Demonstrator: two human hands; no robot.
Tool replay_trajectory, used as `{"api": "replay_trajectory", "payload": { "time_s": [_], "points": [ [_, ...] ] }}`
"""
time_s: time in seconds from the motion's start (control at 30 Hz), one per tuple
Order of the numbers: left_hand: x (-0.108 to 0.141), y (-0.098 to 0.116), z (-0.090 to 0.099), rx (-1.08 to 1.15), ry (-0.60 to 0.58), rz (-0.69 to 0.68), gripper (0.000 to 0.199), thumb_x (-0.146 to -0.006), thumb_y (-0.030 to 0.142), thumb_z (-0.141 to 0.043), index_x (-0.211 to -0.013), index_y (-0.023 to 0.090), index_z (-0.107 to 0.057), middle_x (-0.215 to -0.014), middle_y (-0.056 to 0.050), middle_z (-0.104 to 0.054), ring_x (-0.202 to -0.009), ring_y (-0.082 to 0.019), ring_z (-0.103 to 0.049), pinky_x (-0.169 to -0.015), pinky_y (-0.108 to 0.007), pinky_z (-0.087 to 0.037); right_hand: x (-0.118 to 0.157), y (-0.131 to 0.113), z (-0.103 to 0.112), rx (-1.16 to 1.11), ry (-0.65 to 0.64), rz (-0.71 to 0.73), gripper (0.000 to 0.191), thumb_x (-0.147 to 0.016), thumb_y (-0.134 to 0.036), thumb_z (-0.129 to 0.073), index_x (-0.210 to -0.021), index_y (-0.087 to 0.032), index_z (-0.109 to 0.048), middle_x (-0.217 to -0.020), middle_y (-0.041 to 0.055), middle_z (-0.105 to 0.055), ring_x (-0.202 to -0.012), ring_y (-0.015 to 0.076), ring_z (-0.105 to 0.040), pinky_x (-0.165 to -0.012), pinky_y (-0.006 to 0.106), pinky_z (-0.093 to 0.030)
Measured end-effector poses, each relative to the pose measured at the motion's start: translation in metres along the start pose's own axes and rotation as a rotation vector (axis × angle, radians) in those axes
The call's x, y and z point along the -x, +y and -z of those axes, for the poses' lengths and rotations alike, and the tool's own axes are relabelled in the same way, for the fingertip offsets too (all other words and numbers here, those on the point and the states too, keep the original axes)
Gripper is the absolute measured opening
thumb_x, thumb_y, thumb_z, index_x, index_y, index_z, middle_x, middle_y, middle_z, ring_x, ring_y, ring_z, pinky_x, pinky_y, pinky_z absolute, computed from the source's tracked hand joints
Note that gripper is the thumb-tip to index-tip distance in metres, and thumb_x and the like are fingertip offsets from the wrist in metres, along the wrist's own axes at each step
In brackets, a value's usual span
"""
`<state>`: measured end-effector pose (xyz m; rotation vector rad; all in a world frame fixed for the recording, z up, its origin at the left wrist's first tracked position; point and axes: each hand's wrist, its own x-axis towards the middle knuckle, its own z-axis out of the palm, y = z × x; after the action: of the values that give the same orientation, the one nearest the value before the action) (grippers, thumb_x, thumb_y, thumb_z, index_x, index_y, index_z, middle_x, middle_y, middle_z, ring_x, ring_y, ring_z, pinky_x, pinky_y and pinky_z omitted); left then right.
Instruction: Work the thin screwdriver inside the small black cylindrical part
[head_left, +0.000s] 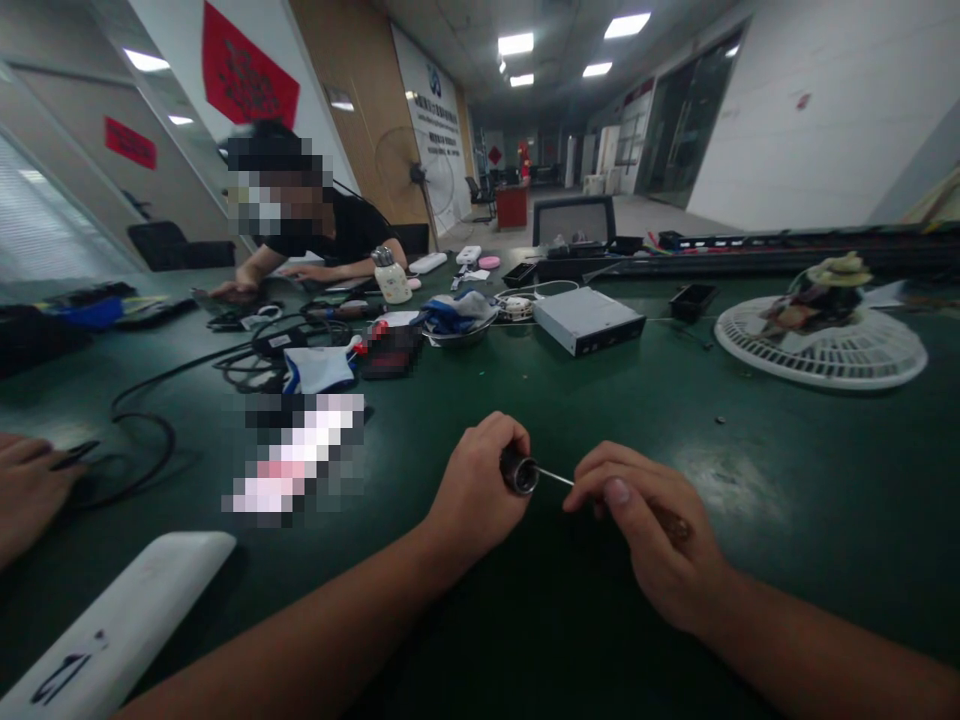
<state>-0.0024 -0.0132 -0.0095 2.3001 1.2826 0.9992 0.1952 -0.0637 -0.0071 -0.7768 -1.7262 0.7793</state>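
From my remote seat, I have my left hand (476, 490) curled closed around a small dark cylindrical fitting (519, 472), its open end facing right, just above the middle of the near bench edge. My right hand (645, 530) pinches a slim steel shaft (555, 477), and what looks like a brown handle (675, 525) sits in those fingers, though the view there is poor. The shaft's tip meets the fitting's mouth. Keeping both on one line, with my wrists low over the green workbench (750, 420), gives the steadiest control. A separate person's hand (26, 490) lies at near left.
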Motion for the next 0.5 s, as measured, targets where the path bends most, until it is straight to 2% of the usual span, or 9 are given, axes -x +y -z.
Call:
{"api": "replay_trajectory", "payload": {
  "time_s": [0.1,0.17,0.33,0.5],
  "points": [
    [-0.0002,0.0008,0.0002,0.003,0.004,-0.022,0.025,-0.069,0.000,-0.061,-0.080,0.020,-0.051,-0.081,0.002,-0.056,-0.074,-0.016,-0.052,-0.067,-0.030,-0.038,0.0006,-0.0014,0.0002,-0.025,-0.070,0.036,0.033,-0.104,-0.028,-0.044,-0.092,-0.018,-0.073,-0.086,0.0044,-0.064,-0.074,0.0149,-0.059,-0.065,0.030,-0.044],
    [-0.0003,0.0016,0.0004,0.005,0.004,-0.021,0.025,-0.069,0.000,-0.061,-0.080,0.020,-0.051,-0.081,0.002,-0.056,-0.074,-0.016,-0.052,-0.067,-0.030,-0.038,0.0013,-0.0015,0.0001,-0.017,-0.086,0.043,0.036,-0.104,-0.029,-0.043,-0.087,-0.017,-0.072,-0.082,0.0044,-0.063,-0.073,0.0152,-0.059,-0.065,0.030,-0.044],
    [-0.0009,0.0031,0.0013,0.006,-0.002,-0.007,0.024,-0.070,0.000,-0.060,-0.080,0.020,-0.051,-0.081,0.001,-0.056,-0.075,-0.016,-0.052,-0.067,-0.030,-0.038,0.0019,0.0011,-0.0005,0.016,0.014,0.005,0.041,-0.105,-0.029,-0.041,-0.078,-0.017,-0.069,-0.077,0.0036,-0.061,-0.069,0.0147,-0.056,-0.061,0.030,-0.041],
    [-0.0012,0.0033,0.0009,-0.002,-0.025,0.008,0.024,-0.069,0.000,-0.061,-0.080,0.019,-0.052,-0.083,0.001,-0.057,-0.078,-0.017,-0.053,-0.070,-0.031,-0.039,0.0006,0.0007,-0.0008,0.001,-0.020,0.006,0.035,-0.104,-0.029,-0.043,-0.087,-0.018,-0.072,-0.084,0.0043,-0.063,-0.070,0.0147,-0.057,-0.060,0.029,-0.042]
  ]
}}
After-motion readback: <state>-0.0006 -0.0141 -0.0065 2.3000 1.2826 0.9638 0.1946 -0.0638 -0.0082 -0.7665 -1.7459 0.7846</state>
